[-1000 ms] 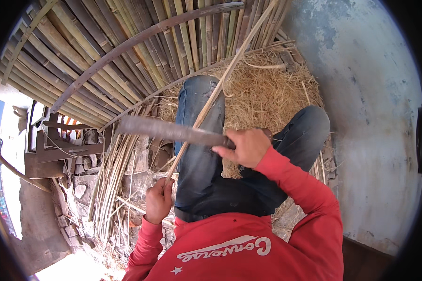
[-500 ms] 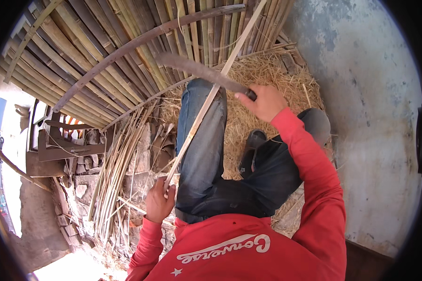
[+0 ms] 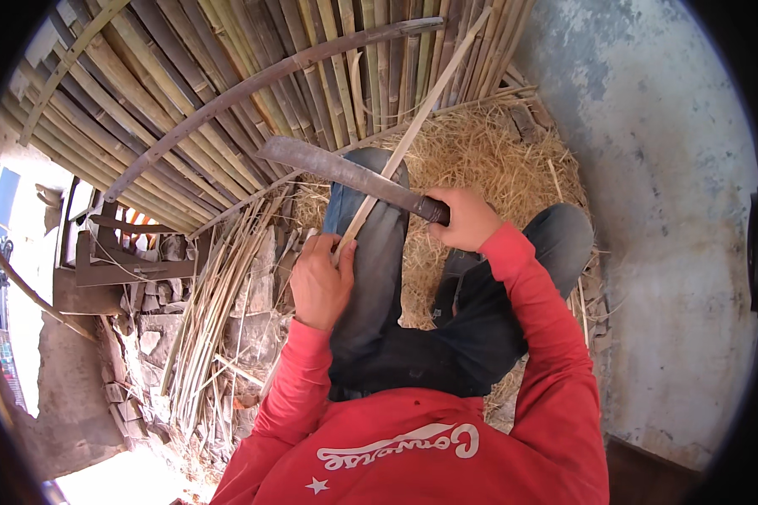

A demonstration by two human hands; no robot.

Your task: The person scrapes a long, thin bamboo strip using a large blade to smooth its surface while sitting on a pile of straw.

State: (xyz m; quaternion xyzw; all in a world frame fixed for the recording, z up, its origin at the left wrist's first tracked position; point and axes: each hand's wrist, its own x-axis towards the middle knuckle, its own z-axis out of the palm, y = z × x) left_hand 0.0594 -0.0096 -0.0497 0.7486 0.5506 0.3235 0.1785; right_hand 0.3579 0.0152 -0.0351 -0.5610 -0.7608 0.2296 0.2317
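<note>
My right hand (image 3: 465, 217) grips the dark handle of a machete (image 3: 345, 175), whose long, broad blade reaches leftward over my bent left knee. Under or against the blade runs a long, pale bamboo strip (image 3: 419, 122), slanting from my left hand up to the far right. Fingers of my left hand (image 3: 322, 279) are closed round the strip's near part, beside my left thigh. The strip rests across the knee of my jeans (image 3: 370, 278). Exactly where the blade's edge meets the strip is hard to make out.
A panel of bamboo poles (image 3: 219, 101) with a curved crosspiece stands ahead. Thin split strips (image 3: 206, 311) lie bundled at left beside stones. Straw shavings (image 3: 480, 151) cover the floor between my legs. A grey wall (image 3: 665, 252) rises close on the right.
My left hand has moved up and forward along the strip to beside the knee. The machete has come down and nearer, its blade now lower across the strip.
</note>
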